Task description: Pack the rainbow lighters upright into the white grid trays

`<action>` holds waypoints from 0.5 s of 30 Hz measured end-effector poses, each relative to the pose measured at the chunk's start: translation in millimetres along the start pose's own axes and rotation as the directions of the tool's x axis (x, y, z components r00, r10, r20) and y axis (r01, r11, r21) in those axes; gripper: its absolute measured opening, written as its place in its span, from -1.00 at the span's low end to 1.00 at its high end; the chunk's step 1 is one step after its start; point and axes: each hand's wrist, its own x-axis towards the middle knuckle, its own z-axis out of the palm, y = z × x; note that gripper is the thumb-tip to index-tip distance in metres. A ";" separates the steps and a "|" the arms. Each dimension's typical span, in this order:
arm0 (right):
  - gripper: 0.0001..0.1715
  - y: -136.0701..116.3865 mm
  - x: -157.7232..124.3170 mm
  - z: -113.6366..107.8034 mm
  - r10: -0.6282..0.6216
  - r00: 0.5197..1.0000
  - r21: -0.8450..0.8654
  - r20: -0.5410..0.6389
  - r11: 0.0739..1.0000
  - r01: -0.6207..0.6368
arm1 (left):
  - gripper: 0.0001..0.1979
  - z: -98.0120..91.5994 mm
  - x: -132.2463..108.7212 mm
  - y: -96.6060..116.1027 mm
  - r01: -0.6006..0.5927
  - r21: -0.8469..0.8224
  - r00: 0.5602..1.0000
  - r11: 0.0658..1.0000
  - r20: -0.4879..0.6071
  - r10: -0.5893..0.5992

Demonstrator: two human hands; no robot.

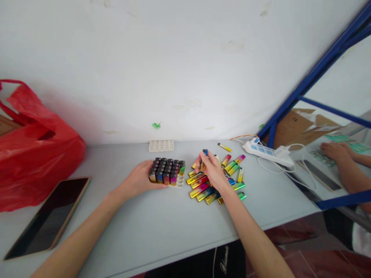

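My left hand [143,177] is wrapped round the left side of a white tray [180,181] packed with upright lighters [165,170] with black tops. A few holes show at the tray's right end. Between the fingers of my right hand [209,166] a lighter [205,152] stands upright, its blue and dark top poking out above them. Below and around that hand lies a loose pile of shiny lighters [199,192] in gold, pink, green and blue. One yellow lighter [225,147] lies apart behind the pile.
Against the wall sits a white tray with holes [161,145]. A red plastic bag [37,146] and a tablet-like device [48,218] are on the left. To the right are a power strip [268,152] with cables and a blue metal frame [307,83]. Beyond it show another person's hands [336,150].
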 end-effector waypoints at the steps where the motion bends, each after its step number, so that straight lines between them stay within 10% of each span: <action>1: -0.35 1.0 -0.8 0.6 0.018 1.000 -0.032 0.013 0.999 -0.017 | -0.38 0.1 -0.3 0.2 0.001 0.004 1.000 1.000 -0.003 -0.001; 15: -0.48 11.8 -8.9 7.9 -0.244 0.969 -0.735 0.023 0.653 0.182 | -0.33 3.7 0.3 -4.4 0.009 -0.028 1.000 1.000 -0.022 -0.010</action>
